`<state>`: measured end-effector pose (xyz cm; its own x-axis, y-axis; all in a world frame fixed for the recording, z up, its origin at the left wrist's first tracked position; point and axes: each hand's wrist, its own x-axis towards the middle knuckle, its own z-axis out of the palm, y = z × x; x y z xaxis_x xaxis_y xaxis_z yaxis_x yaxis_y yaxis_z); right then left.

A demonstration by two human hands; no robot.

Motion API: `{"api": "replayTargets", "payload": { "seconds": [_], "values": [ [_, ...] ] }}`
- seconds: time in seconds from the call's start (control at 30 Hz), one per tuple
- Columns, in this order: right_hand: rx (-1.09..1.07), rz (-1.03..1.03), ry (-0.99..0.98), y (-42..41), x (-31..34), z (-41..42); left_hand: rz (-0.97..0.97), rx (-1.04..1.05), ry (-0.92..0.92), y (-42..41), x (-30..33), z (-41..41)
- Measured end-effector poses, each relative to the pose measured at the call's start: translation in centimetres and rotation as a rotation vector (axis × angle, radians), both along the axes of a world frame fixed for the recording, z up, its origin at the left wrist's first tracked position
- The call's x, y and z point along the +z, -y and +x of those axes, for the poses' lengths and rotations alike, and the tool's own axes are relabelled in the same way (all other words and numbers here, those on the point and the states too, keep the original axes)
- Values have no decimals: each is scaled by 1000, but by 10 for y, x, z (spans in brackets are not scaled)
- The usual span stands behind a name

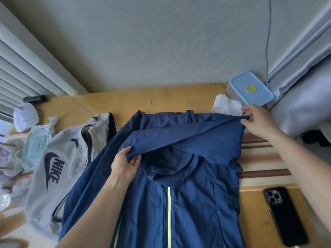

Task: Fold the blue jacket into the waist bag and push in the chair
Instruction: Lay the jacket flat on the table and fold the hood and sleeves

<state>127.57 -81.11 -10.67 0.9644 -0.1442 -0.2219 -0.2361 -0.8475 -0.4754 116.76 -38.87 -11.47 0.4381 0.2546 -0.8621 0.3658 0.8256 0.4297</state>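
Wooden desk (pixel 93 104) carries my blue jacket (pixel 188 199) spread beside the waist bag (pixel 59 169). My left hand (pixel 123 167) and right hand (pixel 258 122) both pinch one sleeve; I should lay it flat, edges squared.

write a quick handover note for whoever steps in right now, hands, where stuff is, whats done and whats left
Left hand: pinching a fold of the blue jacket near the hood.
Right hand: gripping the far end of that same fold, by the tissue.
Jacket lies spread on the table, zip up, one band of cloth pulled across its top.
Waist bag lies left of the jacket, touching it.
Phone lies to the right.
Done: first fold under way.
Left: finish folding, pack the jacket into the bag, push in the chair, which is out of view.
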Motion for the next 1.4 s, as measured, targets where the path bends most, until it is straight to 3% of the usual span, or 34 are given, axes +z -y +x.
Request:
{"api": "replayTargets", "payload": {
  "seconds": [0.07, 0.13, 0.23, 0.33, 0.4, 0.5, 0.67, 0.77, 0.87, 0.97, 1.03, 1.07, 1.2, 1.3, 1.4],
  "values": [
    [14, -119, 139, -23, -2, -17, 124, -39, -25, 1, -2, 5],
    [141, -102, 287, -51, -3, -42, 313, -93, -6, 2, 2, 6],
    [450, -210, 219, -83, -20, -77, 509, -226, 113, -1, 22, 2],
    [620, -352, 131, -87, -49, -90, 569, -552, 160, -10, 44, -6],
    [574, -358, 229, -79, -50, -86, 789, -741, 89, -13, 51, -5],
    [509, -387, 334, -55, -33, -79, 988, -758, 37, -15, 52, 10],
    [466, -401, 157, -22, -17, -86, 1276, -806, -31, -15, 28, 48],
    [380, -223, 132, -55, -10, -90, 1339, -966, -162, -9, 17, 54],
    [409, -11, 156, -118, -12, -93, 1447, -976, -87, -22, 24, 39],
    [534, -164, 33, -164, -39, -89, 1631, -1081, -128, -68, 44, -2],
    [542, -310, -180, -189, -53, -86, 1655, -1157, -230, -112, 57, -40],
    [506, -324, -193, -202, -54, -88, 1629, -1175, -273, -130, 64, -60],
    [389, 7, 228, -271, -27, -121, 1597, -1350, -400, -176, 75, -130],
    [623, 232, 226, -336, -1, -158, 1438, -1493, -451, -194, 64, -169],
    [930, 220, 214, -400, 4, -173, 1416, -1378, -362, -209, 55, -193]
  ]
}}
